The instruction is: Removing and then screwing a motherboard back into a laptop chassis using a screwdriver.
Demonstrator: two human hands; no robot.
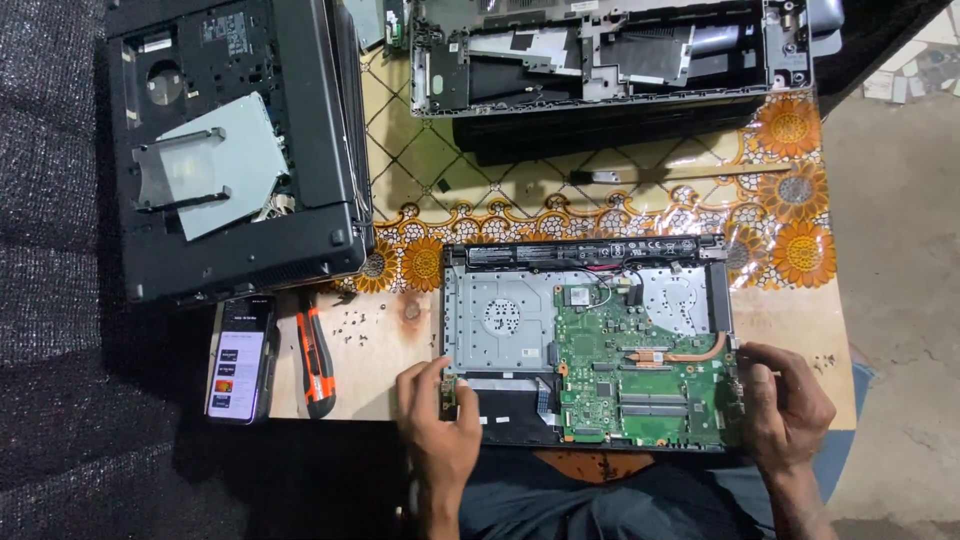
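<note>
**Opened laptop, small board coming away at its left edge**

Both hands sit nearest the lens, at the near edge of an opened laptop base (590,340) that lies bottom-up on a table (380,375) with a flowered covering. The left hand (440,415) is closed in a pinch around a small green daughter board (447,395) at the base's near-left corner, thumb and fingertips on its edges. The right hand (785,400) is curled against the right rim of the base, fingers bent over the edge; it grips the chassis rather than any loose part, steadying it.

Judging from this, the step in hand is freeing that small board from the chassis. A flat ribbon cable (545,400) runs nearby toward the green motherboard (640,375), so the next move calls for a gentle, straight lift, with any connector released first and the base kept steady.

The open shell holds the motherboard, a copper heat pipe (690,352) and a long black battery (590,252) along its far edge. A black laptop shell (230,150) at far left holds a silver drive bracket (205,178); a grey one (610,50) at the far side looks mostly stripped. Loose screws (350,322) lie scattered on the table beside an orange-handled screwdriver (316,355) and a lit phone (240,360).
</note>
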